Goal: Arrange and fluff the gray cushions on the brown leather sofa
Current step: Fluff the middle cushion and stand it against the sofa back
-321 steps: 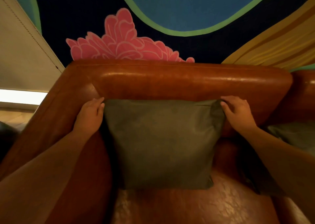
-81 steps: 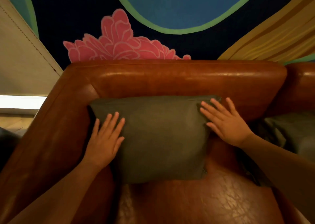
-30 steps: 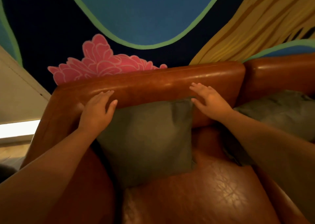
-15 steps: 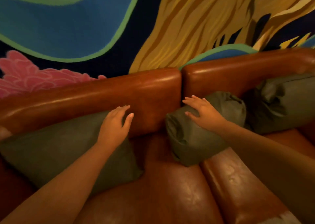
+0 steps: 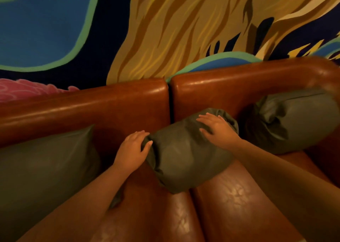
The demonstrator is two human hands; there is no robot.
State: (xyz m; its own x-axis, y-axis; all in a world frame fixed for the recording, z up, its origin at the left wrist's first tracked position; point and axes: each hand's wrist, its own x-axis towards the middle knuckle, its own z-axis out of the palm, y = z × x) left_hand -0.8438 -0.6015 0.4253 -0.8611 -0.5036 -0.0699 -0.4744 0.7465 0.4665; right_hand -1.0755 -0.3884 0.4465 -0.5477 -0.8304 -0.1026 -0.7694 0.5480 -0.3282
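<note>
Three gray cushions sit on the brown leather sofa [image 5: 128, 105]. The left cushion [image 5: 42, 168] leans upright against the backrest. The middle cushion [image 5: 184, 155] lies crumpled and tilted over the seam between the two seats. My left hand [image 5: 132, 149] grips its left edge, thumb on the front and fingers curled behind. My right hand [image 5: 219, 131] rests flat on its upper right corner, fingers spread. The right cushion [image 5: 296, 120] slumps against the backrest near the right armrest.
A painted mural [image 5: 165, 30] in blue, green, yellow and pink covers the wall behind the sofa. The shiny seat cushions [image 5: 230, 205] stretch toward me below the middle cushion. The sofa's right armrest [image 5: 329, 76] curves round at the far right.
My view swung right from the left cushion. My left hand left that cushion and took the middle cushion's left edge; my right hand stayed on its top.
</note>
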